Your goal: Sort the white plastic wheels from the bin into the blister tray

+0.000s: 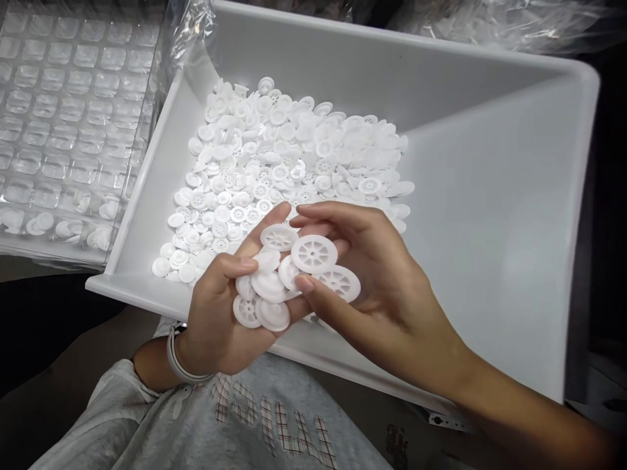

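My left hand (220, 307) is cupped palm-up over the near rim of a white bin (490, 215), holding a heap of several small white plastic gear wheels (267, 287). My right hand (382, 274) meets it from the right, thumb and fingers pinching two larger spoked white wheels (323, 264) at the top of that heap. Behind the hands, a big pile of the same white gears (289, 163) lies on the bin's floor.
A clear plastic blister tray (73, 98) with rows of pockets lies to the left of the bin; a few white parts (59, 225) sit in its near row. Crinkled clear plastic bags (490, 23) lie behind the bin. A band circles my left wrist.
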Demonstrator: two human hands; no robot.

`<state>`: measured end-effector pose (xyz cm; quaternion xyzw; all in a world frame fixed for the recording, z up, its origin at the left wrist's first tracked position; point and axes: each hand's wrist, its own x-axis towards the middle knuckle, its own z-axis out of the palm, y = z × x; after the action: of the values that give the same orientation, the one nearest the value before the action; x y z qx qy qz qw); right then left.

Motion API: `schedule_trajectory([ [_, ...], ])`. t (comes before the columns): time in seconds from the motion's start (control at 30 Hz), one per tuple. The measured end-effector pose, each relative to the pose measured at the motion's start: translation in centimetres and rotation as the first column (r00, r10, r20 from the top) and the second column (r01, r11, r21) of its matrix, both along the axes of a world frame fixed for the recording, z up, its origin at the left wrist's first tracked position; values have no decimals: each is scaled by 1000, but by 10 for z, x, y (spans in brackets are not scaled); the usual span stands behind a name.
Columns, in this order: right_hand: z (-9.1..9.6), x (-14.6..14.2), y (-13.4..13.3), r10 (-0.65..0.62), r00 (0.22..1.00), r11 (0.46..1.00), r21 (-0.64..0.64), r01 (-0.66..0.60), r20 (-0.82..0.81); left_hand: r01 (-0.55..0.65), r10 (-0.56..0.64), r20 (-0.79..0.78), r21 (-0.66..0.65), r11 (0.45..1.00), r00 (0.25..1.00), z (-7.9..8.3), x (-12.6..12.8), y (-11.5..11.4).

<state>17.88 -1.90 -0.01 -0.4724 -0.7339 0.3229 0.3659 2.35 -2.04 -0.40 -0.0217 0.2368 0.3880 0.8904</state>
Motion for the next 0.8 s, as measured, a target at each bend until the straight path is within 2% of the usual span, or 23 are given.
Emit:
schedule_trajectory([
  [0.1,3,-1,-1,6,1000,1000,12,-6,3,-7,6,2,16,1000,1000,1,0,-1],
  [0.23,4,-2,0,10,1000,1000,22,-10,26,-8,8,-22,-24,1000,1000,2,1,-1],
  [0.53,6,-1,0,67,997,997,-40,-69,-31,17,-18,-23,-18,1000,1000,2,1,-2],
  [0.8,1,-1,2,41,999,996,-74,-43,-27,0,-2,-85,-26,1000,996,4,5,0],
])
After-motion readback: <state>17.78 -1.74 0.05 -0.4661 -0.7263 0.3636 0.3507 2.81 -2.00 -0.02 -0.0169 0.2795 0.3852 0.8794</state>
